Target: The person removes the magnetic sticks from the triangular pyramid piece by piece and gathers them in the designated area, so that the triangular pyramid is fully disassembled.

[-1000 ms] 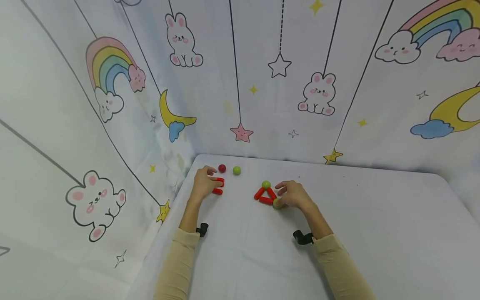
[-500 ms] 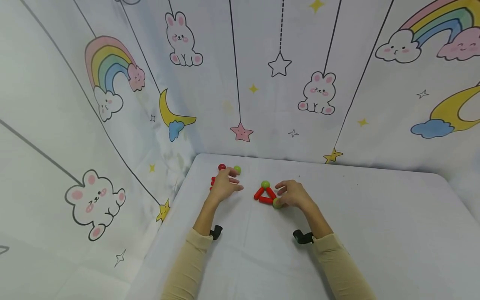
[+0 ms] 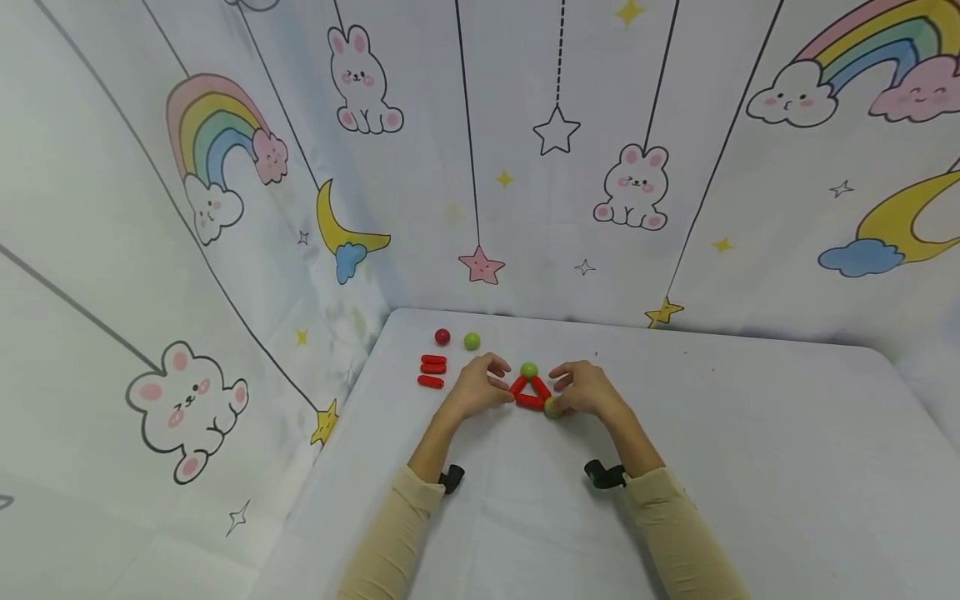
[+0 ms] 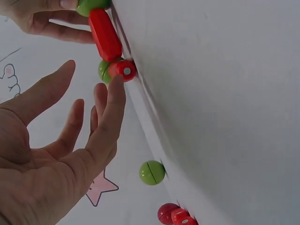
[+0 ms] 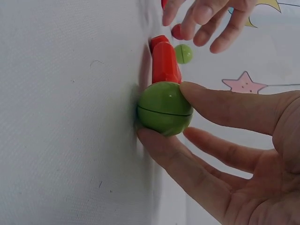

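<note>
Three red rods form a triangle on the white table; the bottom rod joins a green ball at the right corner. My right hand pinches that ball between thumb and fingers. Another green ball sits at the far corner. At the left corner, a red rod end with a small silvery disc faces my left hand. The left hand's fingers are spread and hold nothing. One fingertip overlaps that rod end in the left wrist view; whether it touches, I cannot tell.
Three loose red rods lie to the left of the triangle. Behind them are a red ball and a green ball, near the table's far left corner. A printed cloth wall rises behind the table.
My left hand has moved right, from over the loose red rods to the triangle's left corner, uncovering those rods. The right hand stays on its green ball.
</note>
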Action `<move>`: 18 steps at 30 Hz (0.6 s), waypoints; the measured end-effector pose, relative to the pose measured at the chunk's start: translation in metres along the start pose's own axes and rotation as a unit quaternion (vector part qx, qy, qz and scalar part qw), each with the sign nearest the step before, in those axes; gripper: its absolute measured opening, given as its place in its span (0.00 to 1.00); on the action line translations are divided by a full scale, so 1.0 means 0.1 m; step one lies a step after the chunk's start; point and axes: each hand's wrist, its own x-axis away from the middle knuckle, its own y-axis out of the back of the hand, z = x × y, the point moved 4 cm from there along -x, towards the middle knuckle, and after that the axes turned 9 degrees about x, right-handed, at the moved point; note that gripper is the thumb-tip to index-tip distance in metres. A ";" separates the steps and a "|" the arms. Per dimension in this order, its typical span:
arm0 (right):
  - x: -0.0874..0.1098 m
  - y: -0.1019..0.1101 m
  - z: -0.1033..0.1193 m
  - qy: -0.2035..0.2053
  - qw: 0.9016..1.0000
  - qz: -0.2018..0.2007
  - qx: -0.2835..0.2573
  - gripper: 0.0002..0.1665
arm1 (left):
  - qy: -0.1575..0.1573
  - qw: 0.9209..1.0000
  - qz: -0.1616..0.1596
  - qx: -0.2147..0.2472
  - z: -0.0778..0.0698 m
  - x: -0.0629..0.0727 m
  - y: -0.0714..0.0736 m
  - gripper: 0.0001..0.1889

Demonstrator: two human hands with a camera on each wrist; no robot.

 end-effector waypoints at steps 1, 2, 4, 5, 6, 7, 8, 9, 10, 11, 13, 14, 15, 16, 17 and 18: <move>0.00 0.00 0.00 -0.001 1.000 0.001 -0.001 0.33 | 0.002 1.000 0.004 0.000 0.00 0.00 -0.02 0.25; 0.00 0.00 0.00 0.000 1.000 0.001 0.000 0.33 | 0.003 1.000 0.008 0.000 0.01 0.00 -0.04 0.25; 0.01 0.01 0.00 0.001 1.000 0.003 -0.003 0.33 | 0.005 1.000 0.012 0.001 0.02 -0.02 -0.09 0.25; 0.01 0.02 0.01 0.001 1.000 0.003 -0.005 0.33 | 0.005 1.000 0.014 0.001 0.02 -0.02 -0.11 0.25; 0.02 0.02 0.01 0.001 1.000 0.004 -0.007 0.33 | 0.006 1.000 0.014 0.000 0.02 -0.03 -0.13 0.25; 0.02 0.02 0.01 0.003 1.000 0.004 -0.008 0.33 | 0.005 1.000 0.014 -0.002 0.03 -0.03 -0.15 0.25; 0.03 0.03 0.01 0.002 1.000 0.005 -0.010 0.33 | 0.004 1.000 0.012 -0.004 0.03 -0.04 -0.17 0.25; 0.03 0.03 0.01 0.003 1.000 0.005 -0.012 0.33 | 0.002 1.000 0.010 -0.006 0.03 -0.05 -0.19 0.25; 0.03 0.03 0.01 0.004 1.000 0.006 -0.013 0.33 | 0.001 1.000 0.008 -0.009 0.03 -0.05 -0.21 0.25; 0.03 0.03 0.02 0.004 1.000 0.006 -0.014 0.33 | 0.001 1.000 0.005 -0.011 0.03 -0.05 -0.22 0.24; 0.04 0.03 0.02 0.006 1.000 0.007 -0.015 0.33 | 0.001 1.000 -0.001 -0.013 0.02 -0.05 -0.24 0.24; 0.04 0.03 0.02 0.006 1.000 0.007 -0.016 0.33 | 0.003 1.000 -0.004 -0.011 0.02 -0.05 -0.24 0.23; 0.04 0.03 0.02 0.007 1.000 0.007 -0.016 0.33 | 0.004 1.000 -0.005 -0.008 0.02 -0.05 -0.25 0.23; 0.04 0.03 0.02 0.008 1.000 0.007 -0.016 0.33 | 0.005 1.000 -0.006 -0.004 0.01 -0.05 -0.26 0.23; 0.04 0.03 0.02 0.008 1.000 0.007 -0.016 0.33 | 0.005 1.000 -0.007 -0.002 0.01 -0.05 -0.27 0.23; 0.05 0.03 0.02 0.009 1.000 0.007 -0.016 0.33 | 0.005 1.000 -0.008 0.001 0.01 -0.05 -0.27 0.22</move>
